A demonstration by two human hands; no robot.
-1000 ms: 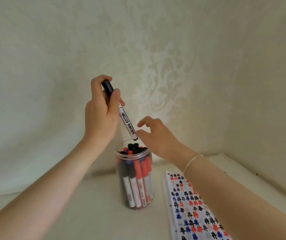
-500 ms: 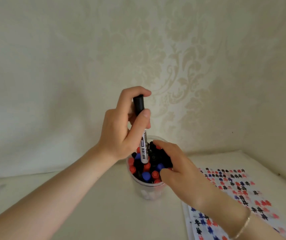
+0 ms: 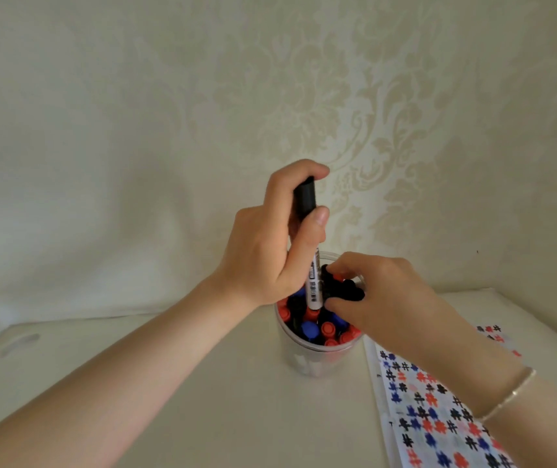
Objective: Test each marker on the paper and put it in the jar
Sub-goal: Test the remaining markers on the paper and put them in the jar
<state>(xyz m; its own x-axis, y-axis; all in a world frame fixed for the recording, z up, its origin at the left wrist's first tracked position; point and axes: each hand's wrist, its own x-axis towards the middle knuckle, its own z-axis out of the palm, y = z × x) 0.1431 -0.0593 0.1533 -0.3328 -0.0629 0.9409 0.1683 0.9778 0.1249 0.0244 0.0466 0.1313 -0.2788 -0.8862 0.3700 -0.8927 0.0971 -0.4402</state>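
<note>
A clear plastic jar [image 3: 317, 361] stands on the pale table, packed with several red, blue and black capped markers [image 3: 319, 327]. My left hand [image 3: 270, 251] grips a black-capped marker [image 3: 305, 201] upright, its white barrel's lower end pushed down among the caps in the jar. My right hand [image 3: 385, 298] rests over the jar's right rim, fingertips pressing the black caps aside. The paper [image 3: 435, 410], covered with red, blue and black test marks, lies to the right of the jar, partly under my right forearm.
A patterned cream wall rises close behind the table, and the table's right edge meets a side wall. A thin bracelet [image 3: 509, 393] sits on my right wrist.
My left hand brought the marker from above the jar down into it, turning it upright. My right hand moved onto the caps at the rim. The view tilted downward.
</note>
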